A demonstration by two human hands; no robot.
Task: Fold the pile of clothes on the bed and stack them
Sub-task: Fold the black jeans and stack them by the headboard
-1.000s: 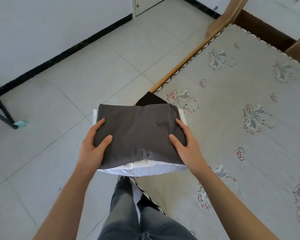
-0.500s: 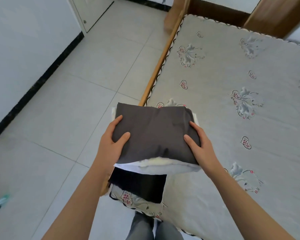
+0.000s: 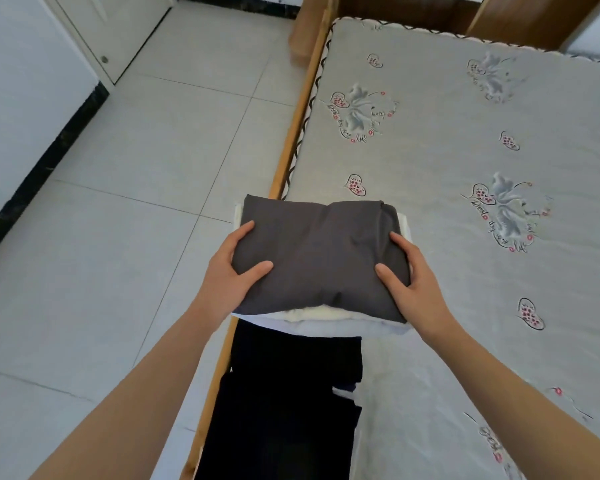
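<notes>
— Both hands first: how do they sit on the bundle?

— Left hand (image 3: 231, 271) clasps the left end of the folded grey garment (image 3: 321, 258), thumb lying on top and fingers tucked underneath; the right hand (image 3: 413, 280) mirrors it at the right end. Between them they carry a small stack, the grey piece uppermost and folded white clothes (image 3: 326, 322) beneath it.

— Where is that stack?

— Held up between the two hands, over the near left edge of the mattress (image 3: 465, 133). Whether it touches the bed I cannot tell.

— And its long axis?

— Running from one hand to the other, across the view; the rounded fold faces the person.

— What lies below?

— A black folded garment (image 3: 291, 393), just nearer the body than the hands, lying along the bed's edge. Neither hand is closer to it. Setting the stack down there would, I judge, mean drawing it back and lowering it level.
</notes>
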